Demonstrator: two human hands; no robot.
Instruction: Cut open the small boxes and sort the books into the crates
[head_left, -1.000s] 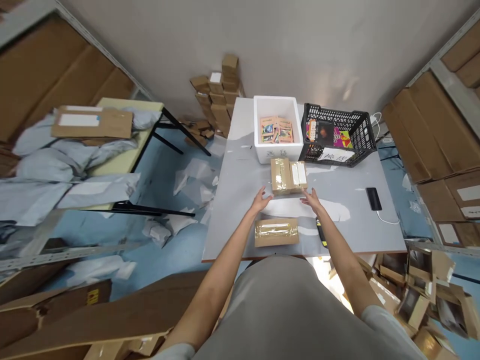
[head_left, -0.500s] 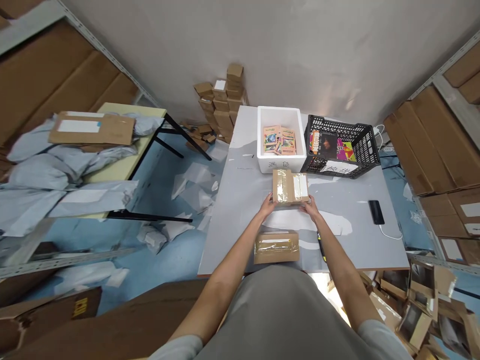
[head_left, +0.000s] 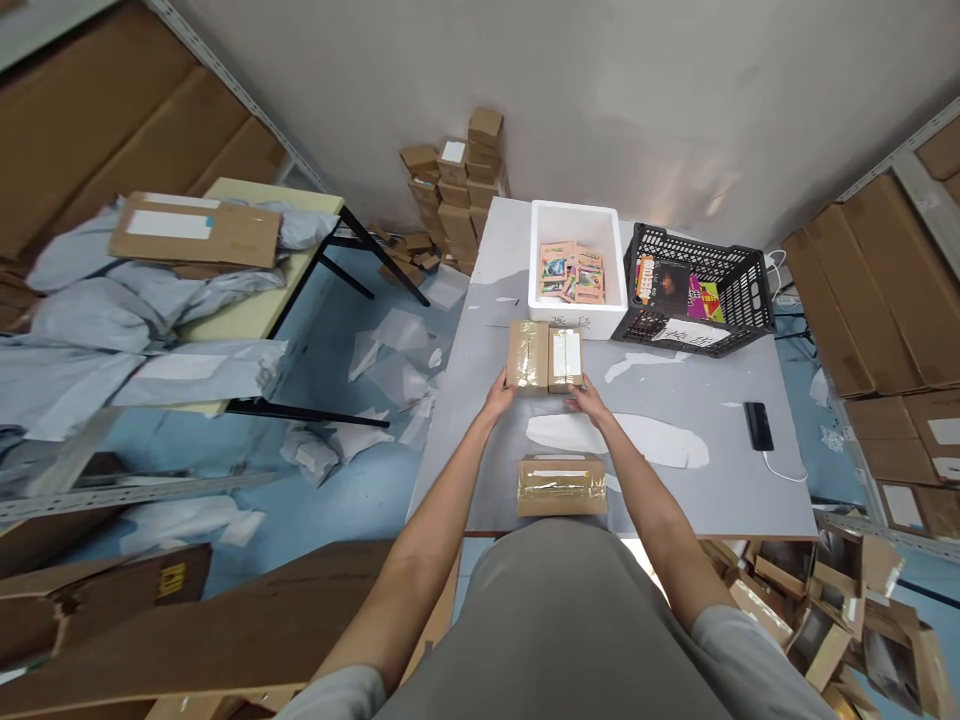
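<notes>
Two small brown cardboard boxes lie side by side on the grey table. The left one, a taped box (head_left: pixel 528 357), has clear tape over its top; the right one, a labelled box (head_left: pixel 566 358), bears a white label. My left hand (head_left: pixel 498 397) grips the near left corner of the taped box. At the near right corner of the labelled box, my right hand (head_left: pixel 589 399) is closed on its edge. Closer to my body lies another cardboard box (head_left: pixel 562 487), also taped. Fingertips under the box edges are partly hidden.
Behind the boxes stand a white foam box (head_left: pixel 624 270) with card packs and a black crate (head_left: pixel 752 305) with colourful printed items. A phone (head_left: pixel 758 427) on a cable lies at the right. Left is a table piled with grey parcels (head_left: pixel 97 320).
Both hands have moved left across the table with the two boxes between them. The yellow-and-black tool beside my right forearm is now out of sight.
</notes>
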